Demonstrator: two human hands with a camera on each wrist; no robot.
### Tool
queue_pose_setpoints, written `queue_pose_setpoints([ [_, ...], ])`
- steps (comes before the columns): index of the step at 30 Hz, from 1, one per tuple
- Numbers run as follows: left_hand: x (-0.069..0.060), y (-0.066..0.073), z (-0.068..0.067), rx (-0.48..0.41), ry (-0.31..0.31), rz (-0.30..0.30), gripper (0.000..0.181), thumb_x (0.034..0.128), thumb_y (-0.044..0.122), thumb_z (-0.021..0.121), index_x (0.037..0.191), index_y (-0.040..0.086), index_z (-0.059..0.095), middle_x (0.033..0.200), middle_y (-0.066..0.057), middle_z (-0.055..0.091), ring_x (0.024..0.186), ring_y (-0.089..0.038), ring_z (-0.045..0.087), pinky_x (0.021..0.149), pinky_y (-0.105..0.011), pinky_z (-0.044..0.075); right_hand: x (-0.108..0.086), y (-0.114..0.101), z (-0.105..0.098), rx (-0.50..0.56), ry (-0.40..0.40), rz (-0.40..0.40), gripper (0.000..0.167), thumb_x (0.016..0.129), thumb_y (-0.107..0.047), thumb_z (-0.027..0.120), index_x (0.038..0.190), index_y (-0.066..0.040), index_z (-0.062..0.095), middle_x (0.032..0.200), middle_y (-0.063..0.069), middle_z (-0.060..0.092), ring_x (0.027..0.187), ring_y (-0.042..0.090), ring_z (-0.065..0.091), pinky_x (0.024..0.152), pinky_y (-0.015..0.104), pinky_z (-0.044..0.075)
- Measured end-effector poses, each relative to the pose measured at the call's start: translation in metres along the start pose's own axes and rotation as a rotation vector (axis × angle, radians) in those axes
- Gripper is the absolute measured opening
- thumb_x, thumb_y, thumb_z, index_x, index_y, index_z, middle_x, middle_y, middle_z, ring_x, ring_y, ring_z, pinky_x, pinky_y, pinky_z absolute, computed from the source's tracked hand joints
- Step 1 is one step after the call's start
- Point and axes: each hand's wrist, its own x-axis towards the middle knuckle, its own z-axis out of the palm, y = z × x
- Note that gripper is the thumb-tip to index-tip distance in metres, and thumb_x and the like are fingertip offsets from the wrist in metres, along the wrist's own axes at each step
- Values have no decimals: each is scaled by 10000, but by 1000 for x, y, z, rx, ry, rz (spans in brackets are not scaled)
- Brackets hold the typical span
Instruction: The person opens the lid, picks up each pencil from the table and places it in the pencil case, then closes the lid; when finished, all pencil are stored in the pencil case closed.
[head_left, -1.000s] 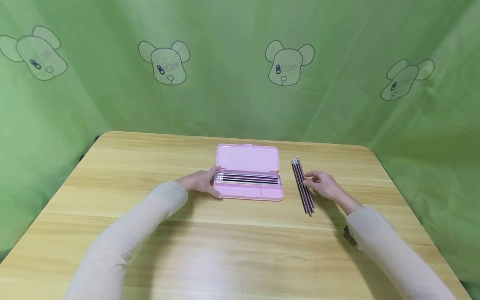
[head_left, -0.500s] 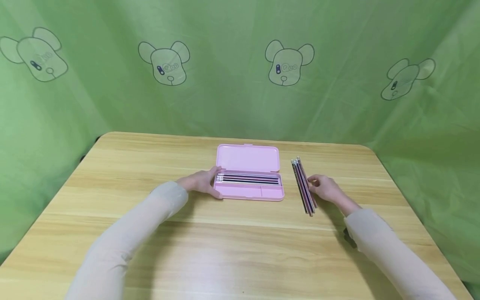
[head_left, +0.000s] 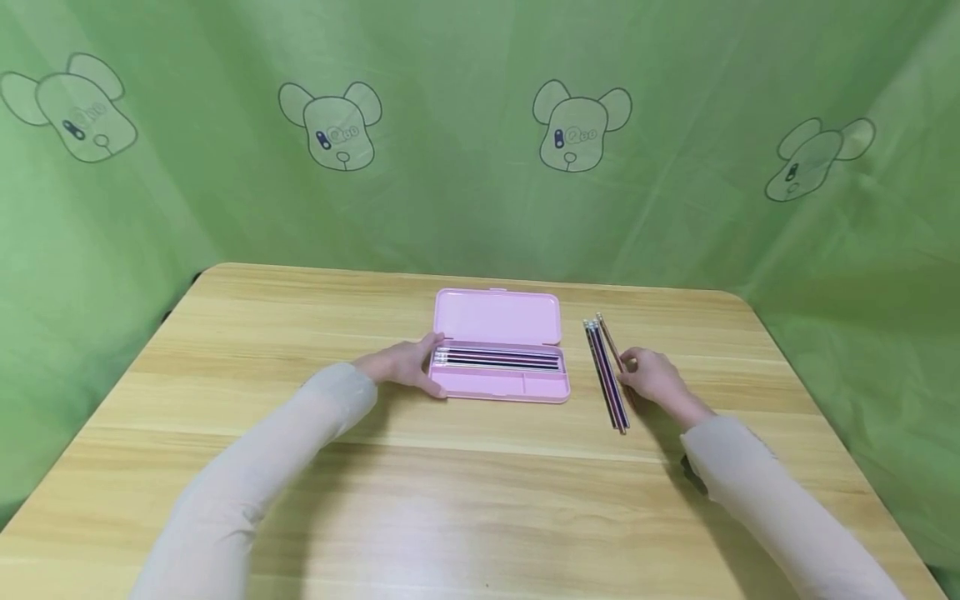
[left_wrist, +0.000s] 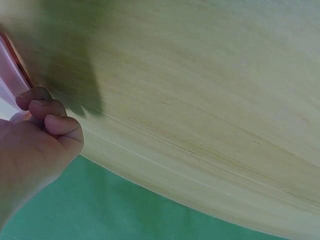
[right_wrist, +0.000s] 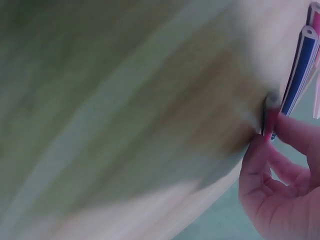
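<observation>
An open pink pencil case (head_left: 471, 383) lies on the table with its lid (head_left: 497, 317) tipped back. Several striped pencils (head_left: 498, 359) fill its long rear compartment; the two front compartments hold nothing visible. My left hand (head_left: 406, 363) grips the case's left end, thumb at the front corner and fingers at the back; its curled fingers (left_wrist: 57, 112) show in the left wrist view. To the right of the case, my right hand (head_left: 651, 377) pinches one pencil (right_wrist: 270, 117) between thumb and fingers. That pencil lies at a slight angle beside a bundle of several pencils (head_left: 606, 379).
The wooden table (head_left: 450, 508) has rounded far corners. Behind it and along the sides hangs a green curtain (head_left: 457, 192) printed with bear-like heads. Both forearms, in light sleeves, reach in from the front.
My right hand has drawn one pencil slightly right, away from the bundle, so a narrow gap now separates them. The left hand and the case have stayed where they were.
</observation>
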Motion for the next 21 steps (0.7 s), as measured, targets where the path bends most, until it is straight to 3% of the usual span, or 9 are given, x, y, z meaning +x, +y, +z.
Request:
queue_pose_setpoints([
  [10,-1,0,0,8,-1,-9,1026,723,389,749,1461,95,99,1408,-269,316,1288,-385,323,1083,-446,243,-1,5,-3,86,-25,12,336,866,-28,507,1145,153,458,1083,371,531,965,479,537,824,533,466],
  [17,-2,1,-1,3,-3,-11,1035,723,380,753,1461,82,91,1421,-259,300,1297,-380,310,1086,-442,237,-5,1,-7,203,47,-50,340,885,-24,502,1193,114,459,931,281,572,726,280,548,594,326,489],
  [21,-2,1,-1,-5,-12,-11,1039,722,378,753,1462,81,85,1426,-264,287,1303,-384,297,1090,-445,227,-5,-4,-6,244,55,-93,341,888,-14,500,1214,80,471,900,240,571,704,250,534,557,274,458],
])
